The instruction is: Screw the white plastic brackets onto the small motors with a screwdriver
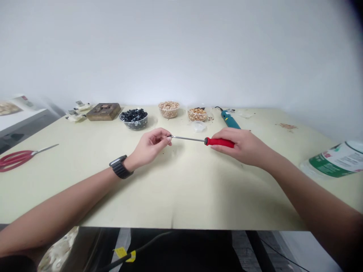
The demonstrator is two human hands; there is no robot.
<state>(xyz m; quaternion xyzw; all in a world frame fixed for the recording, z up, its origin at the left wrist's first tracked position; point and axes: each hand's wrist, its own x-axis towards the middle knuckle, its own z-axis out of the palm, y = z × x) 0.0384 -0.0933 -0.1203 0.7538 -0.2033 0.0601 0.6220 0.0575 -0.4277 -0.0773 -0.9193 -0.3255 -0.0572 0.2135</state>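
My right hand [245, 147] is wrapped around the red handle of a screwdriver [188, 139], with its metal shaft pointing left. At the far end of that shaft, the thumb and fingers of my left hand [151, 146] pinch together around the tip. A small dark piece may be between them, too small to make out. Behind my hands stand a clear bowl of black pieces [134, 120], a tub of pale tan pieces [169, 109] and a tub of amber pieces [197, 114]. A small clear lid [199, 126] lies before the amber tub.
Red-handled scissors [17, 159] lie at the left. A dark block [103, 112] sits at the back left. To the right are a teal corded tool [230, 119], brown crumbs [287, 126] and a labelled plastic jar [337, 160]. A cable [150, 241] hangs below the table's front edge.
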